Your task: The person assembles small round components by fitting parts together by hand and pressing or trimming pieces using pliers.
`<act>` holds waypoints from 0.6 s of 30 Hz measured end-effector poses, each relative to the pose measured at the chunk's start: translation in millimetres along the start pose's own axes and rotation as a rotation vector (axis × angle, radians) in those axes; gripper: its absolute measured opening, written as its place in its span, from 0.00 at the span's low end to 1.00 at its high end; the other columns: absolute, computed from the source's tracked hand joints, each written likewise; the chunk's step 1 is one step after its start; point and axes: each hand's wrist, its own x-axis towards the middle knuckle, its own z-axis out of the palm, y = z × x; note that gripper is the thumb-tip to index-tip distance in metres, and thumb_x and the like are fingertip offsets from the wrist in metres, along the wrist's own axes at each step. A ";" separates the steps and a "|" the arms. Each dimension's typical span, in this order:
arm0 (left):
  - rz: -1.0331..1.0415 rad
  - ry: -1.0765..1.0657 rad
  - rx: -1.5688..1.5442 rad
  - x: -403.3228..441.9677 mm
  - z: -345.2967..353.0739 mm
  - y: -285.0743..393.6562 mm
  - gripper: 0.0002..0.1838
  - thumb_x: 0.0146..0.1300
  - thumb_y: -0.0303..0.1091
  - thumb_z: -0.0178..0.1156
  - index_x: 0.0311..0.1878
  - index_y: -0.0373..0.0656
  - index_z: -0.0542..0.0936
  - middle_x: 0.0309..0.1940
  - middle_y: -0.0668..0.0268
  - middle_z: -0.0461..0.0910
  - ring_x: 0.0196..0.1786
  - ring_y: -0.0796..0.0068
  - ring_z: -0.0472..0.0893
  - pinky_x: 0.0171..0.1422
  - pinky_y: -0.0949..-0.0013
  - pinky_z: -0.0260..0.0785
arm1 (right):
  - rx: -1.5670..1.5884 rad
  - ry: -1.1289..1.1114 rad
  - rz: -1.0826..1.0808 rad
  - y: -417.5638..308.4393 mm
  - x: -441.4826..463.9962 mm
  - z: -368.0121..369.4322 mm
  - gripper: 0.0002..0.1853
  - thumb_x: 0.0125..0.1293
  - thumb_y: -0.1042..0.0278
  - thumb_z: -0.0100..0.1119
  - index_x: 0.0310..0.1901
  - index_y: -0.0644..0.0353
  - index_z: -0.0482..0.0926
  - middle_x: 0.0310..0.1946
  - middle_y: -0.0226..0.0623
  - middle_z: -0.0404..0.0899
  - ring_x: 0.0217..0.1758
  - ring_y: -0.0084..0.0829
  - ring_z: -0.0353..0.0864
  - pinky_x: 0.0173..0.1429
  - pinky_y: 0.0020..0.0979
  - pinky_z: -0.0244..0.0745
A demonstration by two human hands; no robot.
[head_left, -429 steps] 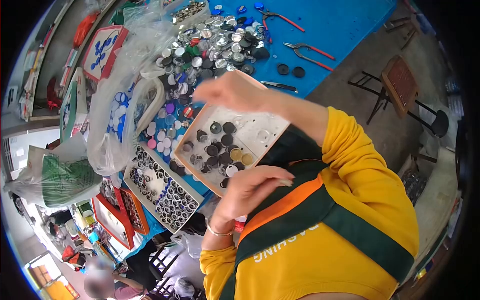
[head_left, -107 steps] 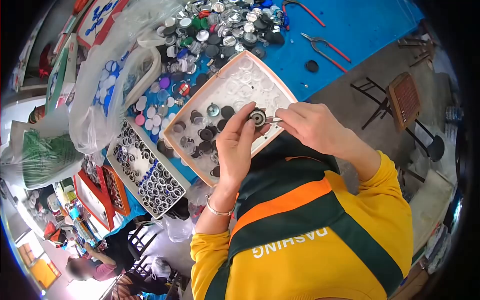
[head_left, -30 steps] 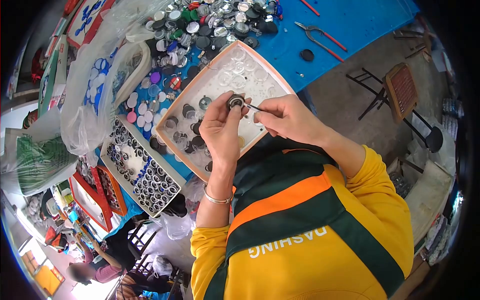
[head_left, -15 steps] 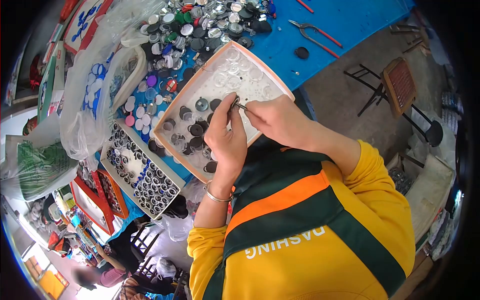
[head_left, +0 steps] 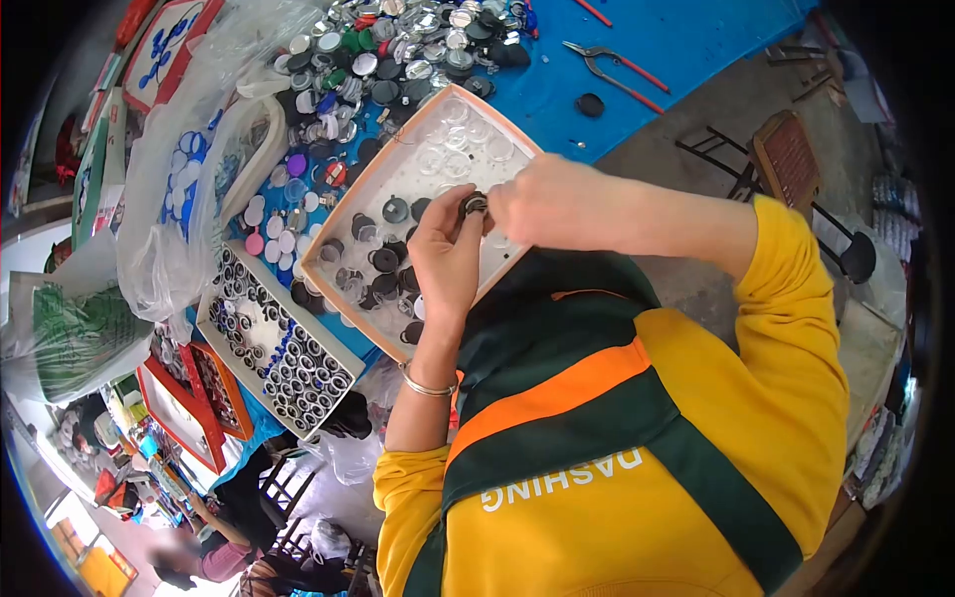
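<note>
My left hand [head_left: 445, 261], a metal bangle on its wrist, pinches a small dark round piece [head_left: 475, 206] between thumb and fingers. Close against that piece, my right hand [head_left: 557, 202] is closed and slightly blurred; what its fingers hold is hidden. Both hands are over a shallow white box with orange edges [head_left: 333, 214]. Inside the box, clear round discs [head_left: 458, 136] lie toward the far side. Black round caps [head_left: 385, 261] and more clear pieces are scattered at the left.
A pile of mixed caps [head_left: 418, 50] covers the back of the blue table [head_left: 686, 45]. Red-handled pliers [head_left: 617, 77] and a black cap [head_left: 589, 104] lie at right. A long box of ring-shaped parts [head_left: 308, 383] stands left, near plastic bags [head_left: 164, 259]. Another person [head_left: 224, 557] sits beyond.
My right hand has turned over and its forearm has swung up and outward. The thin dark rod that showed at its fingertips is now hidden. My left hand keeps its pinch.
</note>
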 end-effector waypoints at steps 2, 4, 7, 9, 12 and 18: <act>-0.089 -0.027 -0.151 -0.9 -5.5 5.5 0.17 0.60 0.19 0.54 0.53 0.28 0.71 0.41 0.54 0.79 0.42 0.69 0.81 0.45 0.73 0.74 | 0.171 0.153 0.185 3.7 -10.1 -5.7 0.05 0.50 0.71 0.59 0.24 0.63 0.75 0.17 0.41 0.74 0.21 0.39 0.78 0.22 0.34 0.70; -0.177 -0.005 -0.315 -4.2 -8.8 8.3 0.17 0.60 0.19 0.54 0.54 0.28 0.70 0.41 0.53 0.79 0.43 0.64 0.82 0.45 0.72 0.76 | 0.339 0.282 0.316 1.8 -18.6 -3.5 0.06 0.55 0.70 0.58 0.25 0.61 0.73 0.16 0.40 0.74 0.20 0.40 0.76 0.23 0.35 0.69; -0.230 -0.038 -0.413 -8.1 -11.3 11.6 0.18 0.61 0.20 0.53 0.56 0.28 0.69 0.43 0.51 0.78 0.45 0.60 0.81 0.48 0.69 0.76 | 0.499 0.294 0.412 -6.7 -26.0 -5.4 0.08 0.56 0.66 0.57 0.25 0.62 0.74 0.16 0.42 0.75 0.20 0.40 0.78 0.26 0.36 0.72; -0.247 -0.064 -0.455 -9.9 -10.6 14.5 0.18 0.62 0.19 0.51 0.56 0.27 0.68 0.44 0.52 0.78 0.46 0.62 0.81 0.50 0.68 0.76 | 0.516 0.284 0.371 -14.0 -29.0 -1.5 0.09 0.56 0.66 0.57 0.25 0.62 0.74 0.15 0.42 0.75 0.20 0.40 0.78 0.26 0.36 0.72; -0.239 -0.081 -0.464 -12.0 -8.5 19.4 0.17 0.62 0.18 0.49 0.56 0.27 0.69 0.44 0.53 0.77 0.47 0.66 0.80 0.51 0.67 0.76 | 0.396 0.310 0.332 -23.7 -27.2 4.3 0.09 0.57 0.66 0.57 0.25 0.62 0.75 0.15 0.41 0.76 0.20 0.40 0.78 0.26 0.36 0.72; -0.129 -0.085 -0.327 -18.1 -4.4 21.4 0.17 0.63 0.17 0.47 0.55 0.29 0.71 0.45 0.55 0.77 0.48 0.68 0.79 0.53 0.67 0.75 | 0.347 0.250 0.323 -27.8 -25.1 -1.0 0.08 0.56 0.67 0.58 0.26 0.63 0.75 0.16 0.41 0.76 0.21 0.39 0.79 0.26 0.35 0.73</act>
